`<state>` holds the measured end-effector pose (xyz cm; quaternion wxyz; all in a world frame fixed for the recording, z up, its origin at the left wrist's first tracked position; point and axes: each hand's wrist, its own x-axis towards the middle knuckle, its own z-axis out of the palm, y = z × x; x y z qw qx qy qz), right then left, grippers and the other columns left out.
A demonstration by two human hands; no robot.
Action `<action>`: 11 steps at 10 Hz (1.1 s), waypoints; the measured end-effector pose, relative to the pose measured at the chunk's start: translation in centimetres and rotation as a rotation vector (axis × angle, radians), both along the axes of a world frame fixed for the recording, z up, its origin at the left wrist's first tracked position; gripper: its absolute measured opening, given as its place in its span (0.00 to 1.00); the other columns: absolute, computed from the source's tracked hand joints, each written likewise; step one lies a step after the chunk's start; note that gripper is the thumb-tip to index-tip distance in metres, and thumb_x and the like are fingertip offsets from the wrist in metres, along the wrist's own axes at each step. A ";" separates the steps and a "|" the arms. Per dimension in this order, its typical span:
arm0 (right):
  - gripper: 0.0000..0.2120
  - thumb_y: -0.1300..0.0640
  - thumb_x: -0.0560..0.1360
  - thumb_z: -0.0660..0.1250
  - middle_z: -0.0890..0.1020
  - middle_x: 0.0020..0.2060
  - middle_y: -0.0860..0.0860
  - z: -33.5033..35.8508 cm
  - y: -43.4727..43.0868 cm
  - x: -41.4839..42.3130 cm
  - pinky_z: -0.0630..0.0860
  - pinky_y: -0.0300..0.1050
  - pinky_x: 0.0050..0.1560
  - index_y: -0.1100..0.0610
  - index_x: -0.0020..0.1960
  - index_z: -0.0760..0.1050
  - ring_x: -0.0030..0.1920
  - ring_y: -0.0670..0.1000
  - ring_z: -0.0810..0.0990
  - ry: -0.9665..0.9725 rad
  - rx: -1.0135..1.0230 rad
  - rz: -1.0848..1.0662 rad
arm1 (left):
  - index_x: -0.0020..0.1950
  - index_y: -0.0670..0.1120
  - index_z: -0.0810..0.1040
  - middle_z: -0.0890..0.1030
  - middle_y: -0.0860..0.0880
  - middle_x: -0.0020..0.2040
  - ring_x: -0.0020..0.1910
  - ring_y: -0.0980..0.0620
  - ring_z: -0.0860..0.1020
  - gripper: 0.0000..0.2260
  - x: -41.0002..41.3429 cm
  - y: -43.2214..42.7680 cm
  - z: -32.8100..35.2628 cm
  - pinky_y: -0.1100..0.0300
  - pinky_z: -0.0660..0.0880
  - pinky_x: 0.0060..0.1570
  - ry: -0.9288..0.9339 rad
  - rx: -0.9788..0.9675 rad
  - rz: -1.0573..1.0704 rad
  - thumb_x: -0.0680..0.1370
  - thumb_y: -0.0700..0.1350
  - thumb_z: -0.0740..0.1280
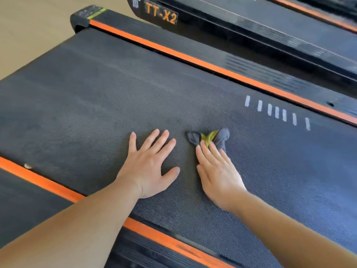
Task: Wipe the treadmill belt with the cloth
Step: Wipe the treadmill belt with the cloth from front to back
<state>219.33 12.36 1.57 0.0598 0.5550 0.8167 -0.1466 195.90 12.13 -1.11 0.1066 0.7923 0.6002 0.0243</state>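
**A:** From the head camera, where does the cloth lie?

**B:** The cloth (209, 137) lies on the treadmill belt (96, 103), about midway across its width. It is a small grey bundle with a yellow-green fold showing in the middle. Two grey ends stick out beyond the fingers, one to each side.

**A:** Which hand has it?

**B:** The right hand (216, 171). Its fingers are straight and close together, and they lie flat over the near part of the cloth. The palm is low on the belt behind them. I see no pinch and no curl.

**A:** And the other hand?

**B:** The left hand (148, 167) lies palm down on the bare belt, just beside the right. Its fingers are spread and the thumb points out toward the right hand. It does not touch the cloth; a strip of belt shows between them.

**A:** What else is around?

**B:** A row of short white marks (277, 112) is printed on the belt beyond the cloth, toward the far edge. An orange stripe (48, 182) runs along the near side rail under the left forearm, and a far orange stripe (173, 53) runs along the opposite rail. Past that rail stands a second machine with the label TT-X2 (161, 15) in orange letters. A light wooden floor (29, 26) shows at the upper left, beside the black end cap (85, 16).
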 end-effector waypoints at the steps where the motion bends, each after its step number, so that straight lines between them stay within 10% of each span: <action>1: 0.35 0.36 0.81 0.29 0.41 0.83 0.41 1.5 -7.5 3.9 0.39 0.48 0.82 0.47 0.84 0.44 0.81 0.44 0.34 0.030 -0.163 0.137 | 0.84 0.57 0.51 0.45 0.55 0.85 0.83 0.53 0.40 0.37 -0.1 0.0 -0.1 0.29 0.41 0.76 -0.030 0.028 -0.004 0.78 0.72 0.45; 3: 0.28 0.42 0.87 0.41 0.54 0.83 0.46 2.4 -14.8 10.4 0.52 0.48 0.79 0.50 0.84 0.54 0.83 0.49 0.48 -0.115 -0.044 0.068 | 0.84 0.57 0.51 0.45 0.55 0.85 0.83 0.53 0.40 0.37 -0.1 0.0 -0.4 0.29 0.42 0.76 -0.030 0.038 -0.005 0.78 0.73 0.45; 4: 0.29 0.43 0.85 0.39 0.40 0.83 0.44 1.2 -10.0 8.7 0.40 0.46 0.82 0.48 0.84 0.42 0.82 0.47 0.35 -0.065 -0.012 -0.298 | 0.84 0.57 0.52 0.45 0.55 0.85 0.83 0.53 0.41 0.37 0.0 -0.2 -0.5 0.29 0.42 0.76 -0.044 0.040 -0.003 0.78 0.73 0.45; 5: 0.29 0.50 0.85 0.46 0.50 0.84 0.54 -0.3 -6.2 4.3 0.44 0.54 0.82 0.57 0.84 0.51 0.84 0.56 0.44 0.002 0.048 -0.618 | 0.84 0.57 0.52 0.46 0.55 0.85 0.83 0.53 0.41 0.37 0.0 -0.2 -0.4 0.29 0.41 0.76 -0.041 0.042 -0.004 0.78 0.73 0.45; 8: 0.26 0.50 0.83 0.55 0.67 0.79 0.51 1.3 -14.8 5.0 0.57 0.51 0.79 0.57 0.78 0.70 0.81 0.52 0.59 0.012 0.097 -0.005 | 0.84 0.57 0.54 0.48 0.55 0.85 0.83 0.53 0.44 0.38 -0.1 -0.1 -0.4 0.29 0.42 0.76 -0.050 0.067 0.003 0.77 0.74 0.46; 11: 0.33 0.46 0.82 0.45 0.58 0.82 0.57 -0.1 -7.8 6.3 0.45 0.55 0.82 0.62 0.82 0.57 0.83 0.58 0.48 0.005 0.106 -0.821 | 0.84 0.58 0.52 0.46 0.56 0.85 0.83 0.54 0.41 0.38 0.0 -0.2 -0.4 0.30 0.41 0.77 -0.044 0.053 0.001 0.77 0.74 0.45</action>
